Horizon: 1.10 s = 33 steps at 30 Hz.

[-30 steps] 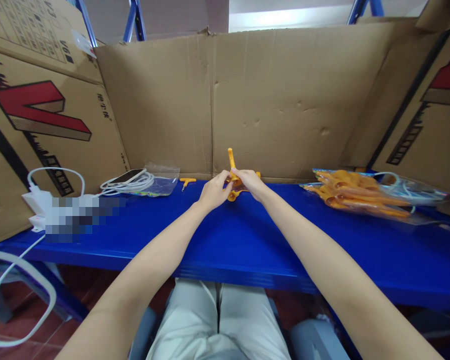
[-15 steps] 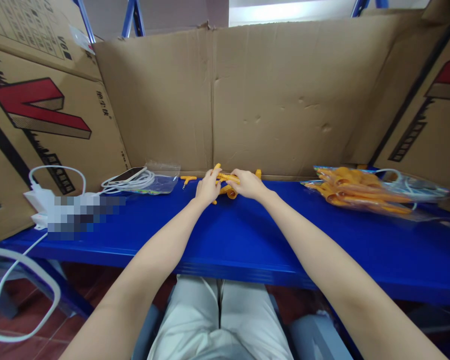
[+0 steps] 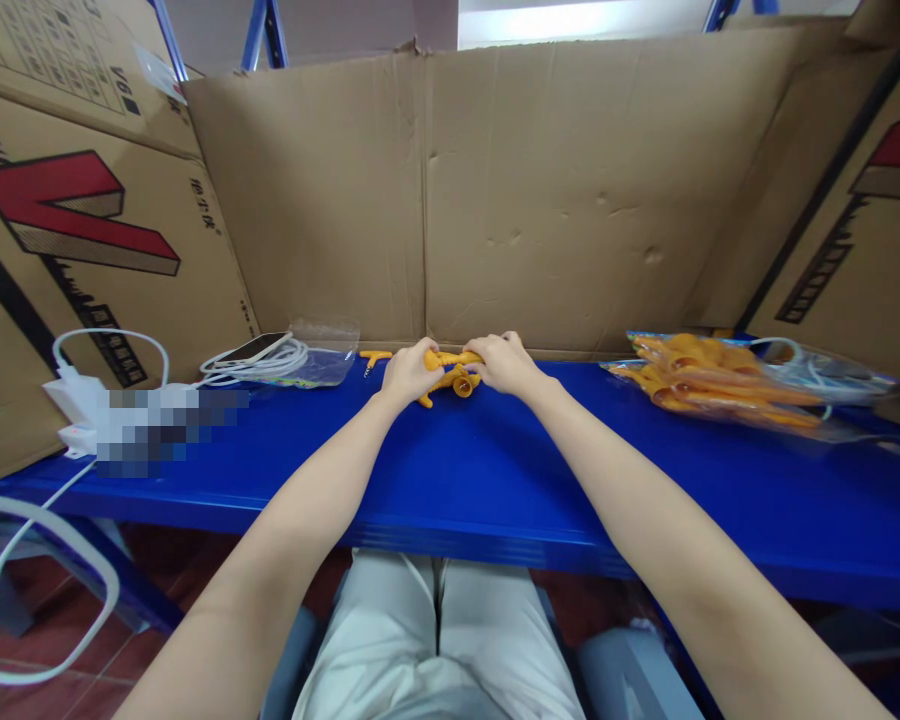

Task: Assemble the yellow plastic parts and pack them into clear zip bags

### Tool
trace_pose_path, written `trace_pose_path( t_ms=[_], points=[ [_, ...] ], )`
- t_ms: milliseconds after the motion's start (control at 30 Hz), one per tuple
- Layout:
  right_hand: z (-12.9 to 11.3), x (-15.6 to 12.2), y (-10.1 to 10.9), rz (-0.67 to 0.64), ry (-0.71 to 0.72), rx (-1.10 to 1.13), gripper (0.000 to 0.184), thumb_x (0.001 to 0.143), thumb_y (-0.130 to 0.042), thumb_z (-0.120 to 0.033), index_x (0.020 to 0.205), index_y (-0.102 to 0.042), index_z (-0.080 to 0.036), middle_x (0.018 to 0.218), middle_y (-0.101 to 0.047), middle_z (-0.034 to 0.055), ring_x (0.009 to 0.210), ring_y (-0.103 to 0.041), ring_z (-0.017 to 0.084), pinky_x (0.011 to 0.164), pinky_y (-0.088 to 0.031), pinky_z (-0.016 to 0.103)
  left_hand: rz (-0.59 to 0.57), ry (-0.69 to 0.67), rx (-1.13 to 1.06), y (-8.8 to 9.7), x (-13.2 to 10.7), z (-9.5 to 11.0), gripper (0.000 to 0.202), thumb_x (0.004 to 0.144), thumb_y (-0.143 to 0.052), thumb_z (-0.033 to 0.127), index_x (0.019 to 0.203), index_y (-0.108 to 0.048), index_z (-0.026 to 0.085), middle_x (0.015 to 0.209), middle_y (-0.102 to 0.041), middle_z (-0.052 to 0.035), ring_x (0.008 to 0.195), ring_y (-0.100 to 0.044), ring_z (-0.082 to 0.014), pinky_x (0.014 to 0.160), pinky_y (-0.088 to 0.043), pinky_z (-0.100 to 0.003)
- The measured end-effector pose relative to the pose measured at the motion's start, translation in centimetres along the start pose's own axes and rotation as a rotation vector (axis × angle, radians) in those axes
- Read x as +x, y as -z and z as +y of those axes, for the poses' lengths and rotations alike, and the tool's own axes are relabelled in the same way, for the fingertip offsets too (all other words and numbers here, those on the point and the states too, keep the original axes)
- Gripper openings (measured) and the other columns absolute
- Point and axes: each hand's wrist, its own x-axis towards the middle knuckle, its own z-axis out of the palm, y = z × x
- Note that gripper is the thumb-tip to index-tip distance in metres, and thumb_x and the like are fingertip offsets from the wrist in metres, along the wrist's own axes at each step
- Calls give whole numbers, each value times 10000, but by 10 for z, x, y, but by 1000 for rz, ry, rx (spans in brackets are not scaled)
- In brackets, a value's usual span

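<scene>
Both my hands meet at the back middle of the blue shelf (image 3: 495,470), closed on an orange plastic part (image 3: 451,372). My left hand (image 3: 407,372) grips its left end, my right hand (image 3: 504,362) its right end. The part lies almost level between them, with a small ring-shaped end hanging below. A small orange T-shaped piece (image 3: 375,357) lies on the shelf just left of my left hand.
A clear bag of orange parts (image 3: 709,388) lies at the right with a white cable. A phone and coiled white cable (image 3: 259,358) rest on a clear bag (image 3: 322,360) at the left, beside a white charger (image 3: 75,410). Cardboard walls (image 3: 555,190) enclose the shelf.
The orange part stood upright a second ago; it has been tipped down to lie level between my hands, which have dropped closer to the shelf.
</scene>
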Motion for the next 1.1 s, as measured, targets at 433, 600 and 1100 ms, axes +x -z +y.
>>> trace_pose_path(
  t_ms=[433, 600, 1100],
  points=[
    [-1, -1, -2, -52, -16, 40, 232, 830, -504, -221, 1042, -508, -126, 1007, -642, 114, 926, -572, 230, 764, -327, 311, -34, -30, 64, -2, -1, 1, 269, 703, -605, 351, 952, -571, 255, 754, -653, -12, 771, -625, -211, 648, -441, -279],
    [3, 1, -7, -166, -46, 106, 192, 850, -491, -214, 1022, -561, -167, 1044, -643, 95, 954, -586, 215, 772, -362, 293, -67, -17, 113, -5, 1, 0, 277, 702, -613, 348, 965, -568, 271, 788, -663, -16, 798, -632, -221, 656, -441, -277],
    [-1, -3, -1, 105, 52, -209, 158, 844, -425, -108, 973, -502, -157, 956, -625, 105, 924, -519, 234, 843, -225, 365, -240, 172, -365, -16, 5, -1, 277, 709, -619, 341, 920, -557, 172, 592, -588, 17, 411, -487, -86, 401, -410, -209]
  ],
)
